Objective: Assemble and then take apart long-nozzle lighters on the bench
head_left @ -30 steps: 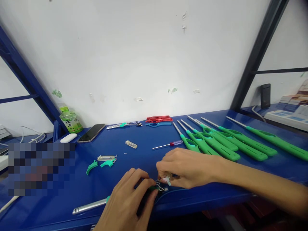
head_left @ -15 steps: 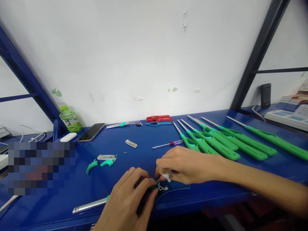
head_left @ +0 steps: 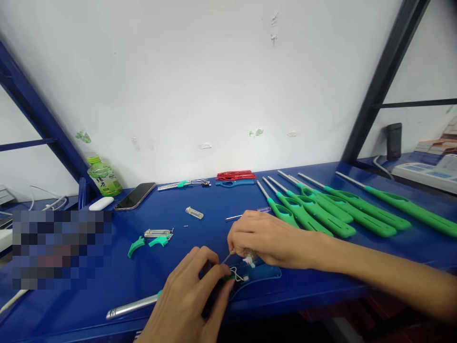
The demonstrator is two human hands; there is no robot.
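Observation:
My left hand (head_left: 194, 290) is closed around a blue lighter casing (head_left: 262, 272) at the table's front edge. A silver metal tube (head_left: 134, 306) sticks out to its left, and a thin white wire (head_left: 235, 273) shows beside the fingertips. Just above the casing, my right hand (head_left: 255, 238) is closed with fingers curled. It pinches a thin wire (head_left: 227, 258) and has a small clear piece with a white end (head_left: 249, 260) under the palm. Part of the casing is hidden by my left fingers.
Several green lighters (head_left: 328, 212) lie at right. A screwdriver (head_left: 233, 217) is partly behind my right hand. Red casings (head_left: 233, 175), a phone (head_left: 136, 196), a bottle (head_left: 104, 178) and a white case (head_left: 101, 204) sit farther back. Teal pieces (head_left: 136, 247) and a clear tank (head_left: 194, 213) lie left of centre.
My right hand has lifted slightly up and left, uncovering more of the blue casing and now covering part of the screwdriver. My left hand has barely moved.

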